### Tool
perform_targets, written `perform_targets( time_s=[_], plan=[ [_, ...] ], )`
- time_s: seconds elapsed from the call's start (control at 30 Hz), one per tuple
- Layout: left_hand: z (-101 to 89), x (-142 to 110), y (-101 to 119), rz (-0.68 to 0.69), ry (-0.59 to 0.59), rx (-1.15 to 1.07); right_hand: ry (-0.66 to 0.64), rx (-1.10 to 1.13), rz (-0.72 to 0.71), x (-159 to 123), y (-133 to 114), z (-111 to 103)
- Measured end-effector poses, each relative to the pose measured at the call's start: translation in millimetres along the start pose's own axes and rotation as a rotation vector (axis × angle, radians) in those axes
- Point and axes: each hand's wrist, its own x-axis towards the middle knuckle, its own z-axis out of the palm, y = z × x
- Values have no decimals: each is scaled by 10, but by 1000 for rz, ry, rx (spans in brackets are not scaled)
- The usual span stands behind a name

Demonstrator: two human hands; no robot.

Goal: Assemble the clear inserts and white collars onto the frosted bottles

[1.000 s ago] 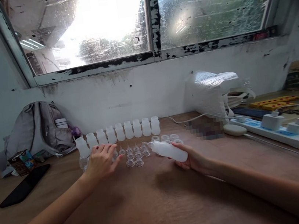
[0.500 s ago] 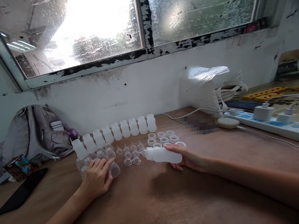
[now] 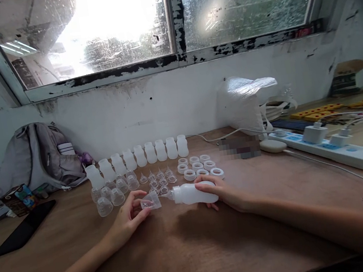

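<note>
A clear plastic cap (image 3: 153, 200) is held in the fingers of my left hand (image 3: 130, 215), its open end turned to the right. My right hand (image 3: 218, 191) is wrapped round a milky white squeeze bottle (image 3: 189, 194), which lies nearly level. The bottle's clear pointed nipple (image 3: 167, 195) faces the cap, its tip at or just inside the cap's mouth. Behind my left hand stand several other clear caps (image 3: 118, 196). Clear nipples (image 3: 162, 181) sit in short rows behind the bottle, and white rings (image 3: 200, 173) lie in rows behind my right hand.
White bottles (image 3: 150, 152) stand in a line along the wall. A black phone (image 3: 25, 227), a drink carton (image 3: 19, 199) and a grey backpack (image 3: 40, 162) are at the left. A white power strip (image 3: 335, 148) with cables and a white bag (image 3: 241, 107) occupy the right side.
My left hand has taken a cap from the group and brought it right, up to the nipple. My right hand still holds the bottle, now slightly lower and more level.
</note>
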Motion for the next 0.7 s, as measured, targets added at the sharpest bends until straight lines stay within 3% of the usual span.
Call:
perform_targets(
  time_s=[0.33, 0.57, 0.7],
  plan=[
    [193, -181, 165, 46, -216, 80, -124, -62, 6, -168, -22, 209],
    [193, -180, 153, 41, -221, 58, -185, -13, -4, -199, -41, 193],
    [184, -183, 141, 42, -210, 51, -239, 132, 33, -206, -71, 190]
  ],
)
